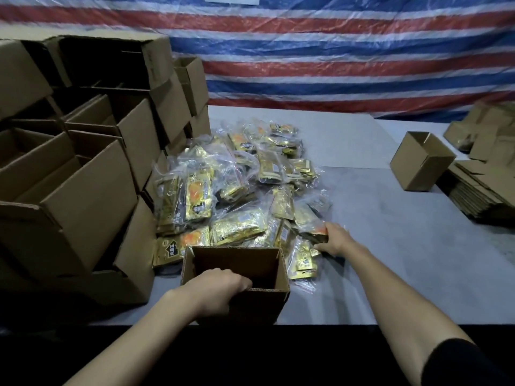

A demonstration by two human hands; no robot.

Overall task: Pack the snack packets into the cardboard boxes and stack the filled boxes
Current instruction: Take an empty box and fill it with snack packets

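An open cardboard box (267,274) stands at the table's near edge, its inside dark. My left hand (217,288) grips its near rim, fingers curled over the edge into the box. Behind the box lies a heap of gold snack packets (237,185) in clear plastic bags. My right hand (333,238) reaches to the heap's right side and grips a bagged packet (316,231) with an orange print, which still lies against the pile.
A tall stack of open cardboard boxes (83,168) fills the left side. A single open box (420,160) stands on the grey table (390,246) at the right, beside piles of flattened cartons (485,190). A striped tarp (334,51) hangs behind.
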